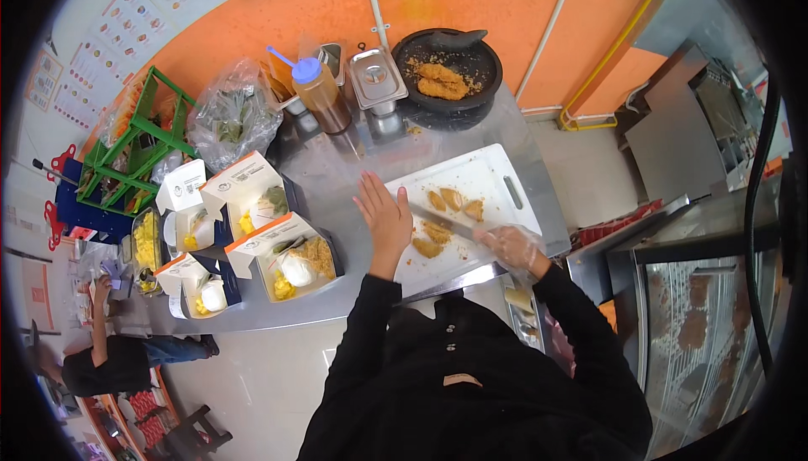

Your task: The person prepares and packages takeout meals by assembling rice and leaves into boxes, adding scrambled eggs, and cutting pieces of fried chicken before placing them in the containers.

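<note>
My right hand (511,247), in a clear plastic glove, grips the handle of a kitchen knife (445,221). Its blade lies flat over a white cutting board (499,167), pointing left between pieces of breaded fried food (452,198). My left hand (385,218) is bare and held upright at the board's left edge, by the knife's tip, fingers extended and holding nothing. Left of it stand several open cardboard food boxes; the nearest (297,265) holds rice, yellow food and a breaded piece. A black stone mortar (442,98) behind the board holds breaded food and a pestle (456,38).
Along the wall stand a lidded steel container (379,76), a sauce bottle (322,98), a plastic bag of leaves (233,117) and a green rack (142,139). A clear tub of yellow food (146,243) is by the boxes. Another person (110,360) is at far left; a glass cabinet (701,328) is at right.
</note>
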The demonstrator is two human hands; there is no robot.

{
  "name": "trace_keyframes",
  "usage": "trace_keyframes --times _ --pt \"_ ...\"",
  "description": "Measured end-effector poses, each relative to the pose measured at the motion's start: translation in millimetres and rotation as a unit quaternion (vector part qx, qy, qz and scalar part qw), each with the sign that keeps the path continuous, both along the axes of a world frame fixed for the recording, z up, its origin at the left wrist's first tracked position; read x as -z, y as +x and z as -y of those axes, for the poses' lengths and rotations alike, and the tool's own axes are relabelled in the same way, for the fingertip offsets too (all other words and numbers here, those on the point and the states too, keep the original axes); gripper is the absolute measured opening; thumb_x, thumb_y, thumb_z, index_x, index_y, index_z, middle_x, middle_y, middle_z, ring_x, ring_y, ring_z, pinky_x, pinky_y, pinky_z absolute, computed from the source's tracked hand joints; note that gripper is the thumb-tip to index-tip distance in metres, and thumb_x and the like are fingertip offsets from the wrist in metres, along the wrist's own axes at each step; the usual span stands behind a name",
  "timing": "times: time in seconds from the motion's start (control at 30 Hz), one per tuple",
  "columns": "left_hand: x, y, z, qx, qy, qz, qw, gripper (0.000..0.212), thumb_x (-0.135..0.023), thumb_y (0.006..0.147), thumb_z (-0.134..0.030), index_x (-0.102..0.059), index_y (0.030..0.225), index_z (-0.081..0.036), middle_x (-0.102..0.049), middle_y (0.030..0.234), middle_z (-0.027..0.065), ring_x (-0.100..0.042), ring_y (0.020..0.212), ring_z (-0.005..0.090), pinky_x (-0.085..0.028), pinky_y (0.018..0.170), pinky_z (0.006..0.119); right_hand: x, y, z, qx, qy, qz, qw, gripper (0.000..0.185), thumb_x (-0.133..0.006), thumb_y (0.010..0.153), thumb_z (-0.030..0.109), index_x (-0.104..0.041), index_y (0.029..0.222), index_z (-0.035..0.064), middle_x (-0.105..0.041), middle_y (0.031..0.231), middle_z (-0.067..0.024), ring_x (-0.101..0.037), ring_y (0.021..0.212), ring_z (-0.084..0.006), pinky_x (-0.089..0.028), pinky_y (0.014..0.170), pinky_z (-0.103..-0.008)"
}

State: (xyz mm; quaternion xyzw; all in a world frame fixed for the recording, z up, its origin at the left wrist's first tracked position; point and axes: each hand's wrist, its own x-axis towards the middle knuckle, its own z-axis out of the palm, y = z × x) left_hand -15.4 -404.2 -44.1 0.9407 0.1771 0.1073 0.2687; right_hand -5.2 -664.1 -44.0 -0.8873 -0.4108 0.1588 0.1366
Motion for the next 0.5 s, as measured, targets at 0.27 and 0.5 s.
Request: trace_keyframes --times 0.27,0.5 --pt "-79.1 -76.1 14.8 0.023 -0.212 0.166 0.963 0.053 -0.035 0.094 -0.028 -0.023 0.134 0.004 -0.021 0.140 0.0211 -0.017 0.131 0.0347 -0.014 0.107 0.042 -8.3 32.6 18.1 0.321 -0.009 0.072 0.944 0.040 -0.050 0.084 0.043 -0.054 0.090 0.0039 -0.060 0.078 -0.0202 -0.058 0.077 -0.0360 -0.045 0.067 -0.0462" --pt "-60.1 -122.9 15.5 -0.050 -0.229 0.133 0.963 0.046 -0.033 0.094 -0.027 -0.031 0.130 0.003 -0.026 0.136 0.0199 -0.024 0.128 0.0326 -0.018 0.106 0.040 13.5 39.8 13.1 0.301 -0.091 0.127 0.941 0.047 -0.057 0.080 0.042 -0.054 0.104 0.0013 -0.054 0.104 -0.0211 -0.055 0.089 -0.0363 -0.043 0.077 -0.0463"
